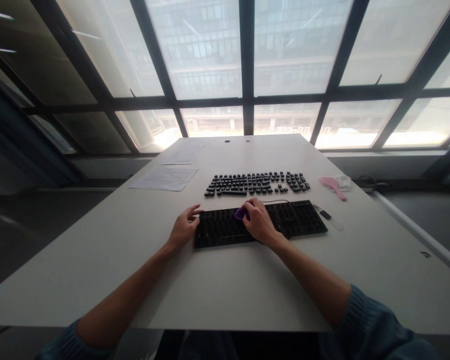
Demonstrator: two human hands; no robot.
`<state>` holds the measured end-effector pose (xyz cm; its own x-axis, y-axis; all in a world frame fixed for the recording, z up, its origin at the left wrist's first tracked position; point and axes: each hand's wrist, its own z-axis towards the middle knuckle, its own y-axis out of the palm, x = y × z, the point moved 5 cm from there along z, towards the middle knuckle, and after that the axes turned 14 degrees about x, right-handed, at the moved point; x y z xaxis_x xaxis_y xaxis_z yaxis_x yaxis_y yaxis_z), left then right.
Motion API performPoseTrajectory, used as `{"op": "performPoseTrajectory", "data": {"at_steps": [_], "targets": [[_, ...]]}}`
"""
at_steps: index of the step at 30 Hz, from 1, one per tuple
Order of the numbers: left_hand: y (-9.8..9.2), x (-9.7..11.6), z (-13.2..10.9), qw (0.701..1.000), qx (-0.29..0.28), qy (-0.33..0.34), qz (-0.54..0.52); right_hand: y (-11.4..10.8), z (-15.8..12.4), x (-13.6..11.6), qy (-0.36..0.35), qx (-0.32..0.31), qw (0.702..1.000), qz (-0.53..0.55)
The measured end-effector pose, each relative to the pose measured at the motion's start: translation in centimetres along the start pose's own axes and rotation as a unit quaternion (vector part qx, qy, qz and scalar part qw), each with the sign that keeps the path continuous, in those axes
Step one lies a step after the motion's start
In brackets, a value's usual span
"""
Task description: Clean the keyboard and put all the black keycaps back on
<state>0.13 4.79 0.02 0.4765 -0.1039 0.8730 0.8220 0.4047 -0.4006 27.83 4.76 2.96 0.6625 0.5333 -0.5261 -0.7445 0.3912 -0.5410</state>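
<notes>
A black keyboard base (pixel 225 231) without its keycaps lies slightly tilted on the white table. My left hand (pixel 184 226) rests against its left end, fingers apart and tips touching the edge near the far corner. Over the middle of the base, my right hand (pixel 260 220) is closed around a soft-looking purple lump (pixel 241 214), which touches the key area. Its exact kind is unclear, and my fingers hide part of it. Beyond the base, black keycaps (pixel 253 182) are laid out in keyboard order.
Papers (pixel 167 178) lie at the left of the table (pixel 97 265). To the right are a pink hairbrush (pixel 333 187), a crumpled clear-white wrapper (pixel 344 182) and a small black tool with wire loops (pixel 325 214). A thin cable (pixel 277 201) runs behind the base.
</notes>
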Motion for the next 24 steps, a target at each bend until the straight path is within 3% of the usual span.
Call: {"op": "performPoseTrajectory", "data": {"at_steps": [7,10,13,18,24], "targets": [[0.0,0.5,-0.4,1.000,-0.010,0.004,-0.002,-0.7,0.3,0.6,0.064,-0.023,0.994,-0.084],[0.2,0.5,-0.4,1.000,-0.017,0.006,0.000,-1.5,0.5,0.9,0.083,0.033,0.992,-0.094],[0.2,0.4,-0.3,1.000,-0.017,0.008,0.003,-1.7,0.5,0.5,0.043,0.075,0.996,-0.037],[0.1,0.6,-0.2,1.000,-0.013,0.014,0.012,0.3,-0.7,-1.0,-0.077,-0.032,0.996,0.025],[0.1,0.5,-0.1,0.999,-0.013,0.018,0.024,-0.5,-0.7,-0.1,-0.061,-0.040,0.996,-0.050]]}}
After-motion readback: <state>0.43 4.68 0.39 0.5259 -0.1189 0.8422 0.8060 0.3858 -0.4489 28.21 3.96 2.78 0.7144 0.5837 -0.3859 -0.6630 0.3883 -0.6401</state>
